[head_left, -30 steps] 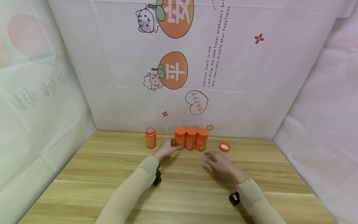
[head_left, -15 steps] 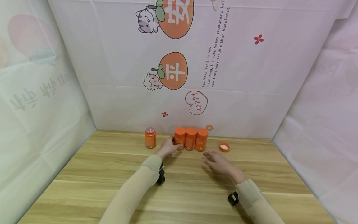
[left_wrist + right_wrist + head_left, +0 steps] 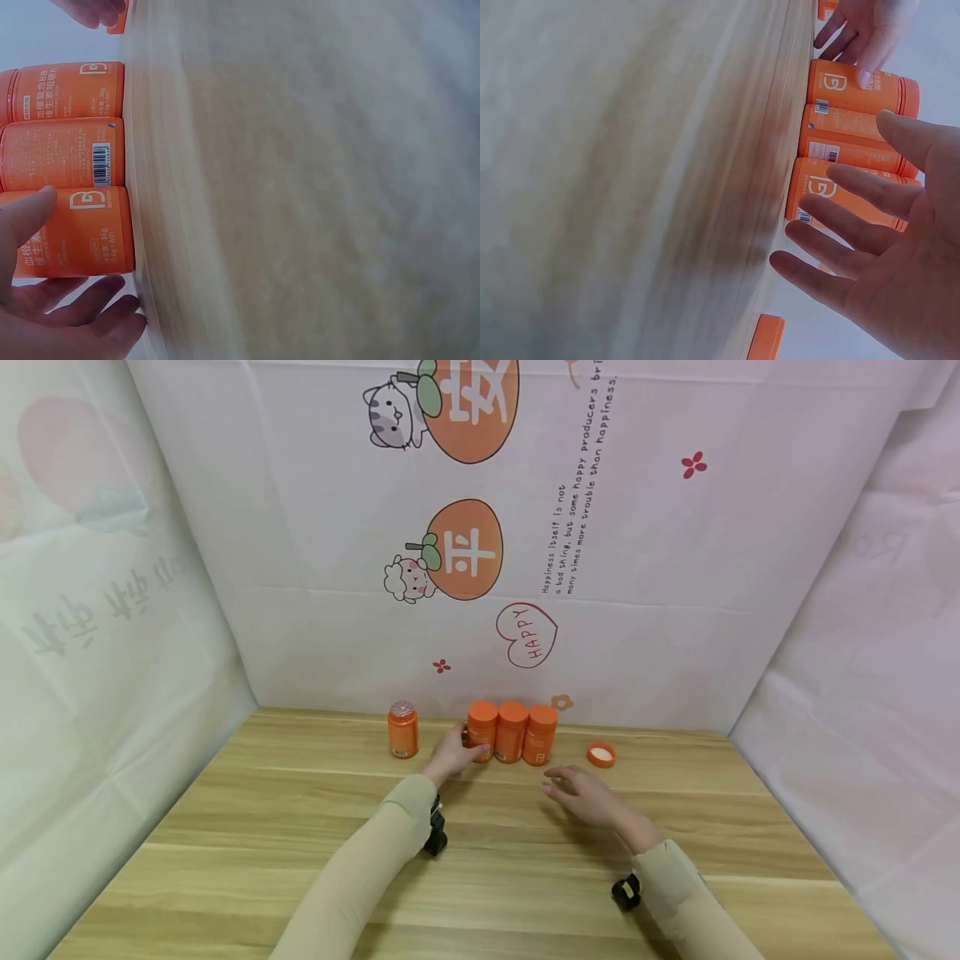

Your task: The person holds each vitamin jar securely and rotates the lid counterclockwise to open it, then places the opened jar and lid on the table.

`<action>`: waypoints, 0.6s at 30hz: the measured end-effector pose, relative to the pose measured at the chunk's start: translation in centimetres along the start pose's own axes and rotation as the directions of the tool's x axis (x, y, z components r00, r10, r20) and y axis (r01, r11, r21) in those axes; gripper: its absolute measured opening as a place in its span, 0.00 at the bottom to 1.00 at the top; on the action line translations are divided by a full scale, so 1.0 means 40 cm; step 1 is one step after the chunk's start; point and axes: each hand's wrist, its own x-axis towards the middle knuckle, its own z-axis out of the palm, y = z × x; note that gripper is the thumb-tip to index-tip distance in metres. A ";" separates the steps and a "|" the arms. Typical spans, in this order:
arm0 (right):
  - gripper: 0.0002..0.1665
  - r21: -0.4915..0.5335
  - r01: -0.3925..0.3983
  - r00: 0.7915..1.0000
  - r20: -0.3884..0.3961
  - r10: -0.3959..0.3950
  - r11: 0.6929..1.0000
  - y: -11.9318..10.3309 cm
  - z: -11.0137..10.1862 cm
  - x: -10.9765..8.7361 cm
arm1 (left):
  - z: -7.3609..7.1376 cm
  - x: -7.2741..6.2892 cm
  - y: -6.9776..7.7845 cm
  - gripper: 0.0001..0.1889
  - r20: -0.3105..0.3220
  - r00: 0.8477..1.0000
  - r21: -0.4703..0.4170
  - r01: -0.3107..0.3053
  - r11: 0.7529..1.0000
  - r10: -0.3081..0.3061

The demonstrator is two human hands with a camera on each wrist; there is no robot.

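Three capped orange vitamin bottles stand upright side by side at the back of the table: a left one (image 3: 482, 731), a middle one (image 3: 512, 735) and a right one (image 3: 540, 739). My left hand (image 3: 452, 752) holds the left bottle, its thumb (image 3: 34, 214) across the front label and the other fingers along its outer side. My right hand (image 3: 592, 797) hovers in front of the right bottle, holding nothing. The right wrist view shows its fingers (image 3: 847, 225) spread and relaxed. An uncapped orange bottle (image 3: 403, 735) with a silvery top stands to the left.
An orange lid (image 3: 602, 755) lies on the wooden table (image 3: 495, 877) to the right of the row, white inside facing outward. Behind the bottles rises a white printed cloth (image 3: 637, 635), with more cloth at both sides.
My left hand has shifted slightly right and closed in on the left bottle, its thumb now farther across the front. The right hand and the bottles stay nearly in place.
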 end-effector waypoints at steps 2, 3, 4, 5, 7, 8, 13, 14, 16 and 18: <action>0.26 0.003 -0.002 1.000 -0.001 0.002 1.000 0.001 0.000 0.000 | 0.001 0.000 0.000 0.27 -0.004 1.000 -0.003 -0.001 1.000 0.001; 0.26 0.003 0.000 1.000 -0.001 0.000 1.000 0.001 0.000 0.000 | 0.002 0.000 0.000 0.27 -0.006 1.000 -0.004 -0.001 1.000 0.001; 0.26 0.002 0.003 1.000 -0.002 -0.003 1.000 0.002 0.000 -0.001 | 0.002 0.000 0.000 0.27 -0.007 1.000 -0.007 0.000 1.000 0.000; 0.26 0.000 0.004 1.000 -0.002 -0.004 1.000 0.002 0.000 -0.001 | 0.003 0.000 -0.001 0.26 -0.010 1.000 -0.008 0.002 1.000 -0.002; 0.26 0.000 0.002 1.000 -0.003 -0.002 1.000 0.001 -0.001 -0.001 | 0.004 0.001 -0.001 0.26 -0.015 1.000 -0.013 0.008 1.000 -0.008; 0.26 0.000 0.002 1.000 -0.003 -0.002 1.000 0.001 -0.002 -0.002 | 0.005 0.002 -0.001 0.26 -0.016 1.000 -0.014 0.011 1.000 -0.011; 0.26 0.003 0.000 1.000 0.000 0.000 1.000 -0.001 -0.002 -0.003 | 0.007 0.002 0.000 0.28 -0.019 1.000 -0.022 0.020 1.000 -0.020; 0.27 0.002 0.002 1.000 0.001 -0.002 1.000 -0.001 -0.003 -0.003 | 0.007 0.001 0.000 0.28 -0.019 1.000 -0.023 0.019 1.000 -0.020; 0.27 0.005 0.001 1.000 0.003 -0.001 1.000 -0.002 -0.003 -0.003 | 0.007 0.000 -0.001 0.28 -0.021 1.000 -0.022 0.013 1.000 -0.014; 0.27 0.005 0.000 1.000 0.003 -0.001 1.000 -0.002 -0.003 -0.003 | 0.007 -0.001 -0.003 0.28 -0.020 1.000 -0.022 0.007 1.000 -0.007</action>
